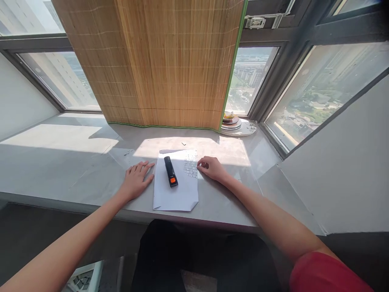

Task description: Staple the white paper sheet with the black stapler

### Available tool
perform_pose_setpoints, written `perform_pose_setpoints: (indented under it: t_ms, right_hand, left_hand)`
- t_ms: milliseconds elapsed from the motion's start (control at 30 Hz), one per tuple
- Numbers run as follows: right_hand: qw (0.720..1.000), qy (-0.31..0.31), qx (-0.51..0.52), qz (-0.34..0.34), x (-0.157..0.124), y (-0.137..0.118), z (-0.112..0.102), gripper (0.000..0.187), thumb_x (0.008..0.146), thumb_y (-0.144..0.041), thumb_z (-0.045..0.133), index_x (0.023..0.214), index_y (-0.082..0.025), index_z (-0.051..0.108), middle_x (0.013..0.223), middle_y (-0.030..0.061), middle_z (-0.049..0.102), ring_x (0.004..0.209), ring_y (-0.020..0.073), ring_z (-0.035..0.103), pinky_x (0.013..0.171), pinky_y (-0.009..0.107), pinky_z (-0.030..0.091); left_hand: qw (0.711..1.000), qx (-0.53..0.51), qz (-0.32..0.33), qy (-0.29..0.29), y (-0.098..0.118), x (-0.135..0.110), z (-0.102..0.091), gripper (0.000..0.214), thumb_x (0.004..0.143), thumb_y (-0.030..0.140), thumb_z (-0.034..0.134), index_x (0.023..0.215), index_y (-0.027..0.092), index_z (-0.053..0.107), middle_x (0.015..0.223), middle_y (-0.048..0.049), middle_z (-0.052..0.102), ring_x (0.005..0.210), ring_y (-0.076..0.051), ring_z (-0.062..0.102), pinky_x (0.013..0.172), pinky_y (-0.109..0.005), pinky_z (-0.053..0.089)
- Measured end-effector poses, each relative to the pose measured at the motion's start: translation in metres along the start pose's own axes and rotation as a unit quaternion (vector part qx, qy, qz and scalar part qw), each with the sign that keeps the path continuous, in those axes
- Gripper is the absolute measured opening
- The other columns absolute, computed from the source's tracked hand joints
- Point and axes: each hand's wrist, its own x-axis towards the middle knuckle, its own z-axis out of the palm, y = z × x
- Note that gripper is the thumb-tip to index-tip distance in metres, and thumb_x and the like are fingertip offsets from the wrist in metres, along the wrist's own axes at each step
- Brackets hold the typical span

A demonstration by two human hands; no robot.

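A white sheet of paper [176, 192] lies on the grey window ledge [75, 162]. On it rests a black stapler [170, 171] with an orange end, beside a patch of small metal staples [191, 168]. My left hand [136, 178] lies flat and open on the ledge, just left of the paper. My right hand [212, 167] rests at the paper's right edge, its fingers curled in a pinch against the staples.
A bamboo blind [164, 61] hangs over the middle window. A stack of small dishes on a white plate [237, 123] sits at the back right corner. A few loose staples [129, 152] lie on the ledge at left. White walls flank both sides.
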Motion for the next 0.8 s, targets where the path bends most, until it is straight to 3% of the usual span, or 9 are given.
perform_pose_setpoints:
  t_ms: [233, 400, 567, 800]
  right_hand:
    - [0.999, 0.021, 0.016, 0.036, -0.0001, 0.0017, 0.0010, 0.007, 0.085, -0.027, 0.074, 0.084, -0.021, 0.076, 0.073, -0.0013, 0.068, 0.067, 0.0142, 0.056, 0.067, 0.027, 0.042]
    - [0.995, 0.053, 0.067, 0.058, -0.0037, 0.0015, -0.0033, 0.016, 0.087, -0.021, 0.064, 0.087, -0.021, 0.080, 0.069, -0.0015, 0.066, 0.061, 0.0131, 0.051, 0.065, 0.027, 0.041]
    - [0.998, -0.002, 0.055, 0.012, -0.0075, -0.0032, -0.0037, 0.028, 0.080, -0.010, 0.060, 0.084, -0.023, 0.084, 0.074, 0.0003, 0.065, 0.065, 0.0135, 0.054, 0.066, 0.027, 0.041]
    - [0.999, -0.025, 0.045, 0.010, -0.0084, -0.0072, -0.0055, 0.028, 0.086, -0.010, 0.060, 0.089, -0.023, 0.085, 0.077, 0.0011, 0.065, 0.066, 0.0136, 0.054, 0.067, 0.028, 0.042]
  left_hand:
    - [1.000, -0.003, -0.004, -0.008, 0.0003, 0.0005, -0.0013, 0.057, 0.106, 0.050, 0.039, 0.159, 0.033, 0.050, 0.166, -0.0058, 0.044, 0.150, -0.034, 0.038, 0.125, -0.050, 0.026]
    - [1.000, -0.005, 0.006, 0.002, -0.0015, 0.0008, 0.0010, 0.056, 0.106, 0.050, 0.038, 0.158, 0.032, 0.050, 0.166, -0.0067, 0.045, 0.150, -0.034, 0.038, 0.124, -0.051, 0.026]
    - [1.000, -0.008, 0.013, 0.014, -0.0025, 0.0006, 0.0023, 0.055, 0.106, 0.050, 0.038, 0.156, 0.032, 0.052, 0.164, -0.0077, 0.047, 0.149, -0.033, 0.040, 0.123, -0.052, 0.028]
    - [0.999, -0.014, 0.026, 0.032, -0.0051, -0.0002, 0.0041, 0.055, 0.107, 0.053, 0.037, 0.156, 0.033, 0.052, 0.163, -0.0078, 0.049, 0.148, -0.034, 0.043, 0.120, -0.054, 0.033]
